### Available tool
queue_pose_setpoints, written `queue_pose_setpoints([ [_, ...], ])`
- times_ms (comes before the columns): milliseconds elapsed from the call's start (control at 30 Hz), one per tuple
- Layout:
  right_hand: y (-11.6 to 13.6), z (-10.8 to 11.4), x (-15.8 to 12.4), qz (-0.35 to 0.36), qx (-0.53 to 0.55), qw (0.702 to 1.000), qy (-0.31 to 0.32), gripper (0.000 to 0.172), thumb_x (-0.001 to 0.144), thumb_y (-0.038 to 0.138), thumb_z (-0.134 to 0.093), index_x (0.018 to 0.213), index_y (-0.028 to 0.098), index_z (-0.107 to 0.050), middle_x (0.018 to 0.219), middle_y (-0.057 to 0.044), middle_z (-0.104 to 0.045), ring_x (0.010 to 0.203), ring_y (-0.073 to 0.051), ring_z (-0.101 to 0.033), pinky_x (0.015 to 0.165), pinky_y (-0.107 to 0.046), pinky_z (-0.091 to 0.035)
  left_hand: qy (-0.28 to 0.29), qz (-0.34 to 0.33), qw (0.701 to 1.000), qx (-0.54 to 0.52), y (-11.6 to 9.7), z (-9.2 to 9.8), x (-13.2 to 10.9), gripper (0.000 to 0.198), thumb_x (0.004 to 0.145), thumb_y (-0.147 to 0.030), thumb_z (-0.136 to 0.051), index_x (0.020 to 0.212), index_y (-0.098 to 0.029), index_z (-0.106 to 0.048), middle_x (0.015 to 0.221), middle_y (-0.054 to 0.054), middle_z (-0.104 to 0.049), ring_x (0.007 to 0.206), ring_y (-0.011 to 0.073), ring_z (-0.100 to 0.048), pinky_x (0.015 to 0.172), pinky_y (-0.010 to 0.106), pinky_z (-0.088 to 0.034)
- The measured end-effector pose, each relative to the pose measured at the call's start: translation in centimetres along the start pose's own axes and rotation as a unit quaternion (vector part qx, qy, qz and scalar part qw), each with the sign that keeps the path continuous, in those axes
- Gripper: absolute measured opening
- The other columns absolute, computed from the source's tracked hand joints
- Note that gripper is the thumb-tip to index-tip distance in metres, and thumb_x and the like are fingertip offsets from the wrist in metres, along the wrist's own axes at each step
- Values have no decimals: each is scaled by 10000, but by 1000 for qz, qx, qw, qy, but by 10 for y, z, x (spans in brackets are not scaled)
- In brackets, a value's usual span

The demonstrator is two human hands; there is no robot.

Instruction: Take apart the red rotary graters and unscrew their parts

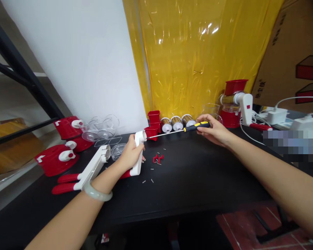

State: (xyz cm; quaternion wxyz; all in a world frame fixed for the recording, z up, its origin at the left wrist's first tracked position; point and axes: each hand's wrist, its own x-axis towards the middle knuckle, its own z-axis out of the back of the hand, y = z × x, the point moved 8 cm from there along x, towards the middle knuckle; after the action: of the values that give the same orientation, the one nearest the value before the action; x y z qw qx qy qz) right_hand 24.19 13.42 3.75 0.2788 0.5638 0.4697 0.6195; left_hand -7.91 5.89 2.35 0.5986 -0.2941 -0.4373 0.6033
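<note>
My left hand (131,152) is wrapped round a white crank handle (137,166) with a red grip, held upright above the black table. In my right hand (214,131) is a screwdriver (195,127) with a black and yellow handle. Its long shaft points left, and the tip meets the round opening at the top of the crank handle; how deep it sits I cannot tell. Below, small red plastic clips (158,159) and several loose screws (152,181) lie on the table. More white crank handles (90,168) with red grips rest left of my left hand.
Red bases (57,159) and clear plastic parts (101,128) stand at the left. Behind are red hoppers (153,119) and metal grater drums (176,123). An assembled rotary grater (231,116), white chargers (276,115) with cables and a cardboard box (284,52) are on the right.
</note>
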Motion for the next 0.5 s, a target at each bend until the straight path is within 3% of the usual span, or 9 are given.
queue_pose_setpoints([
  [100,-1,-4,-1,-26,13,999,22,446,614,431,-853,928,265,-585,937,6,-649,773,-141,-641,698,-299,-540,-3,3,1000,-2,2,1,1,321,767,-264,-543,1031,-234,-361,777,-46,-555,413,130,-586,400,273,-498],
  [200,-15,-1,1,-95,-80,992,32,455,753,659,-661,854,221,-587,635,-8,-620,516,-141,-578,482,-273,-462,-3,6,1000,-2,3,0,1,331,764,-269,-543,1036,-234,-357,775,-47,-553,414,131,-584,403,277,-500],
  [267,-19,2,2,-100,-133,986,27,470,787,677,-612,819,208,-589,523,14,-551,410,-111,-474,408,-253,-376,1,5,1000,0,2,0,1,335,767,-270,-536,1047,-237,-354,774,-50,-550,415,136,-587,403,284,-504],
  [367,-8,2,2,-32,-73,997,4,378,702,502,-785,899,236,-602,717,26,-611,534,-93,-531,517,-243,-457,8,1,1000,4,1,-1,0,321,773,-268,-523,1043,-239,-353,778,-52,-544,417,144,-594,397,292,-506],
  [433,-1,1,0,-1,-2,1000,-3,442,611,374,-862,952,276,-599,920,31,-630,703,-105,-602,659,-267,-524,13,0,1000,6,0,-2,0,311,775,-270,-523,1033,-238,-351,782,-50,-543,420,144,-596,395,290,-504],
  [500,1,0,-1,-1,30,1000,3,439,594,358,-873,932,278,-603,997,23,-635,806,-127,-633,732,-293,-545,14,-1,1000,7,0,-2,-1,315,775,-272,-529,1033,-236,-351,785,-48,-546,422,139,-593,399,283,-499],
])
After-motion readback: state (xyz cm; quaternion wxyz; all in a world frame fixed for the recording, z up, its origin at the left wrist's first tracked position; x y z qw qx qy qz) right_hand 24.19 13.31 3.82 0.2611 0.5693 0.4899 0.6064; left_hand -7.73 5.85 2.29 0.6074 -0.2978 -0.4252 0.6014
